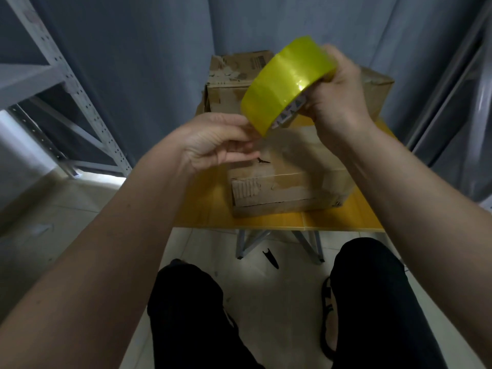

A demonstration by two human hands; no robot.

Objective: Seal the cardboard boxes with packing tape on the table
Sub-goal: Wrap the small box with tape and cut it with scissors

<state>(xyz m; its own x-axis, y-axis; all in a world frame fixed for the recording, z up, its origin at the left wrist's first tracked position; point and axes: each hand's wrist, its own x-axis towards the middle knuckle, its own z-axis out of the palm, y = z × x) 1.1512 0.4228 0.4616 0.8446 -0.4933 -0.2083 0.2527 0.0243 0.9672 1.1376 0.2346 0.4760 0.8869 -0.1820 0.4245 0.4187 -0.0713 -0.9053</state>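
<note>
Head view: two hands working a roll of tape loose above the boxes.

The right hand (338, 94) is closing its grip round the roll of yellow packing tape (288, 83), fingers curled over its rim, holding it tilted in the air so the edge faces the other hand. The left hand (218, 141) is pinching at the roll's lower edge with thumb and fingertips, probably picking for the loose end. Directly below, one cardboard box (287, 187) is sitting on the yellow table (343, 219), ready for taping; a second box (234, 83) is standing behind it. One dark, scissor-like tool (270, 259) is lying on the floor under the table.
</note>
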